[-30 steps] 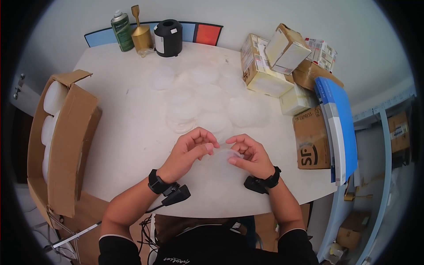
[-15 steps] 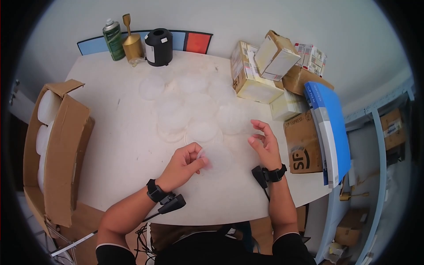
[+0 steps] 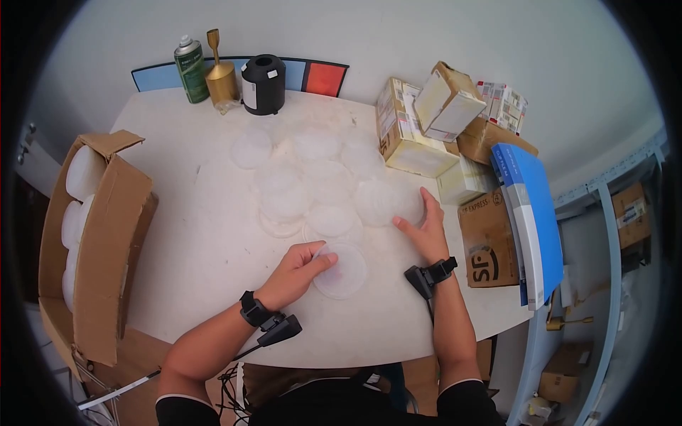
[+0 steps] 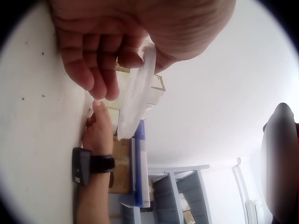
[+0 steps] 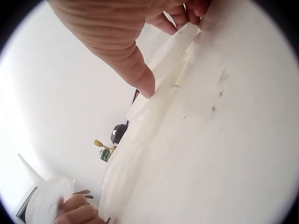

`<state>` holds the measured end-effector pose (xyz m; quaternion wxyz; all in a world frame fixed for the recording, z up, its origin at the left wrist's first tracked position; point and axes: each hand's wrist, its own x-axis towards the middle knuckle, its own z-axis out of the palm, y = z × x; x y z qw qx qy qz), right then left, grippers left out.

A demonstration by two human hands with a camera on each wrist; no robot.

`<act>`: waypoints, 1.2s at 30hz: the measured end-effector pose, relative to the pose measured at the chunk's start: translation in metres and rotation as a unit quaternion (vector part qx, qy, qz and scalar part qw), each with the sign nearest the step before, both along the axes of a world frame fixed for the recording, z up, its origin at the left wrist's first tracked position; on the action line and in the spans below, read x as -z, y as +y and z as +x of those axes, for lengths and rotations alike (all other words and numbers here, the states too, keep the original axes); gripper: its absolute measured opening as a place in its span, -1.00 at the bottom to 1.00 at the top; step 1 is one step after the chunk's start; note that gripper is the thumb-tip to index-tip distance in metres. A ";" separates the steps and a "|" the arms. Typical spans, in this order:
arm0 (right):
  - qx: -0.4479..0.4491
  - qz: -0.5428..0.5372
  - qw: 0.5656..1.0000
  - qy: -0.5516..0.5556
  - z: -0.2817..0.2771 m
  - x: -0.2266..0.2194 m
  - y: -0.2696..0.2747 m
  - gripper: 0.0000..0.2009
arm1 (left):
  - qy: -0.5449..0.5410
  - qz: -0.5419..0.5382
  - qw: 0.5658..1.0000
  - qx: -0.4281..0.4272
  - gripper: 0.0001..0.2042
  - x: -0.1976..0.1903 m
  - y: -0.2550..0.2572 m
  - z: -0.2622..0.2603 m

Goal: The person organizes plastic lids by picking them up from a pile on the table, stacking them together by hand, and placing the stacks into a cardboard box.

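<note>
My left hand (image 3: 295, 273) pinches a round translucent plastic lid (image 3: 344, 273) by its left edge, thumb on top. The left wrist view shows this lid (image 4: 138, 95) edge-on beside the curled fingers. At the right side of a spread of similar lids (image 3: 330, 188), my right hand (image 3: 430, 231) grips another lid (image 3: 409, 204), thumb at its near side and fingers round its far right edge. Up close in the right wrist view, the thumb (image 5: 145, 84) lies against the overlapping lids (image 5: 140, 140) and the fingertips are at their far end.
At the left stands an open cardboard box (image 3: 106, 263) with white round containers (image 3: 84, 174). Small boxes (image 3: 408, 138), an SF carton (image 3: 486, 238) and blue folders (image 3: 529, 220) line the right. A spray can (image 3: 192, 69), a gold candle holder (image 3: 222, 82) and a black cylinder (image 3: 263, 86) stand at the back.
My hands have parted from the middle. The left has turned its lid flatter toward me; the right has moved away to the right and taken hold of a lid in the spread.
</note>
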<state>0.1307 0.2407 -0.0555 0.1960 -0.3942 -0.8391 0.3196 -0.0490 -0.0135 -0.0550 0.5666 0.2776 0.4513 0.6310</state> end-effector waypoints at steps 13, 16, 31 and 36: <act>-0.135 0.071 0.980 0.129 0.001 -0.052 -0.079 -0.05 | -0.011 -0.024 0.999 -0.023 -0.65 -0.002 0.003 0.003; -0.235 0.139 0.959 0.078 -0.013 -0.056 -0.118 -0.03 | -0.010 -0.031 0.999 -0.033 -0.64 -0.004 0.001 0.004; -0.262 0.162 0.949 0.065 -0.016 -0.055 -0.122 -0.05 | -0.036 -0.013 0.999 -0.005 -0.58 0.003 0.001 0.002; -0.261 0.154 0.951 0.060 -0.016 -0.054 -0.122 -0.05 | -0.047 0.005 0.999 0.004 -0.53 0.008 0.000 0.001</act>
